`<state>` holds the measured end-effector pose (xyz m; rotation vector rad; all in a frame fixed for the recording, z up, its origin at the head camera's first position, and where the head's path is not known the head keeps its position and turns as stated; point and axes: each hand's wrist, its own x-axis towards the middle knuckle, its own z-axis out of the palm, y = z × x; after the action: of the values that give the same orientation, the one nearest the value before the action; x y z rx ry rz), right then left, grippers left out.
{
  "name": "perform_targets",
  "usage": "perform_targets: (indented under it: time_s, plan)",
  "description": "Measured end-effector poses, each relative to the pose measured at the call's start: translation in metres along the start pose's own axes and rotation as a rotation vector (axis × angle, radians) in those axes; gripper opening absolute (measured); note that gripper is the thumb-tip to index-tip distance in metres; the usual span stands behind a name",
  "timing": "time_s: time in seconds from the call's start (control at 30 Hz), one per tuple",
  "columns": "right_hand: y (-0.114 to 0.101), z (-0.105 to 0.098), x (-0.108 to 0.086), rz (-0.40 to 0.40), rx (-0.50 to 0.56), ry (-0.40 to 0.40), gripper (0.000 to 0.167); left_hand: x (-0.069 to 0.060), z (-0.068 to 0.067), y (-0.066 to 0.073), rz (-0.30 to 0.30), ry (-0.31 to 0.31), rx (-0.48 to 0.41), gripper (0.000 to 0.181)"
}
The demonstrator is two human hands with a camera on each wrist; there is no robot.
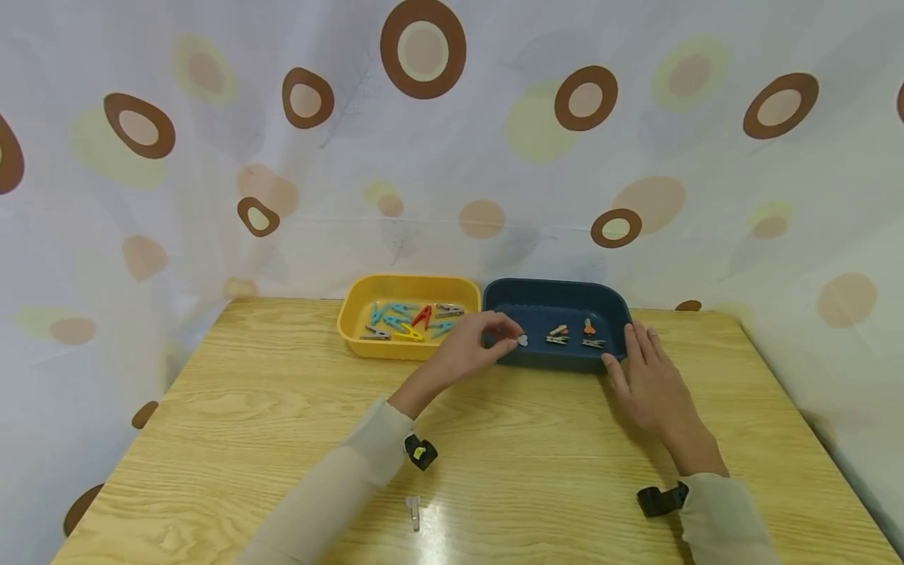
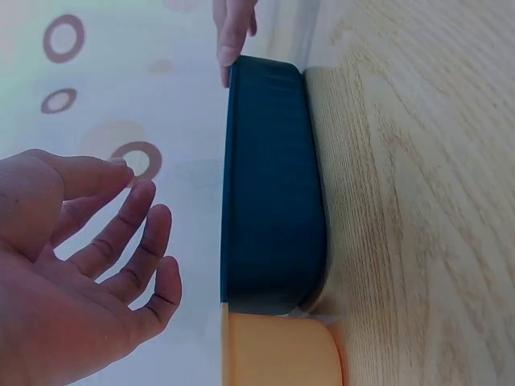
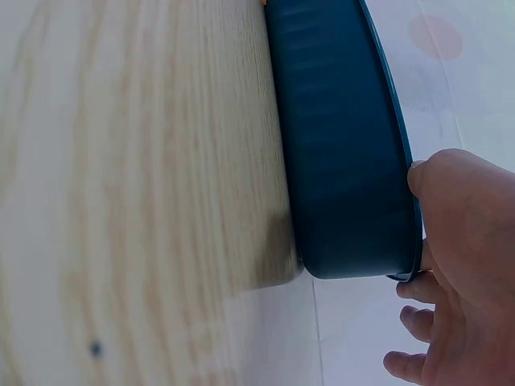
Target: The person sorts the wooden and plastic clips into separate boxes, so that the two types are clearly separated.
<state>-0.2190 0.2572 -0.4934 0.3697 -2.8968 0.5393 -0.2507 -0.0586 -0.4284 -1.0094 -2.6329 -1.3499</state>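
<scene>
My left hand [image 1: 469, 342] is over the left part of a dark blue tray [image 1: 558, 287], its thumb and index finger close together. Just by those fingertips shows a clip with a pale heart-shaped end [image 1: 523, 340]. In the left wrist view, no object is visible between the left fingers, which are loosely bent above the tray's rim. My right hand [image 1: 653, 386] rests at the tray's near right corner, thumb against the front rim and fingers extended along the outer end. Further right in the tray lie metal clips [image 1: 593, 343] and small wooden pegs with orange ends [image 1: 589, 327].
A yellow tray [image 1: 346, 329] adjoins the blue one on the left, holding several blue, red, yellow and grey clothespins. Near the table's front edge lies one pale clip [image 1: 413, 512]. A patterned cloth [image 1: 438, 173] hangs behind the wooden table [image 1: 282, 408].
</scene>
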Motion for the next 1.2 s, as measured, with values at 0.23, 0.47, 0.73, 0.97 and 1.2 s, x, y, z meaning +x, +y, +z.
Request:
perform_targets:
  time_s: [0.23,0.47,0.73,0.97,1.2]
  plan:
    - [0.003,0.001,0.001,0.008,0.004,-0.004,0.077,-0.024,-0.007,0.002,-0.011,0.014,-0.040,0.014]
    - [0.002,0.000,0.000,0.010,0.005,-0.005,0.077,-0.048,-0.011,0.002,-0.020,0.009,-0.027,0.014]
    - [0.002,0.000,-0.001,0.011,0.021,-0.022,0.077,-0.073,-0.015,-0.005,-0.035,0.011,-0.020,0.015]
    - [0.002,0.000,-0.002,0.009,0.030,-0.016,0.077,-0.096,-0.020,-0.011,-0.067,0.010,-0.051,0.015]
    - [0.000,0.000,-0.002,0.013,0.029,-0.007,0.077,-0.116,-0.021,-0.016,-0.091,-0.011,-0.073,0.015]
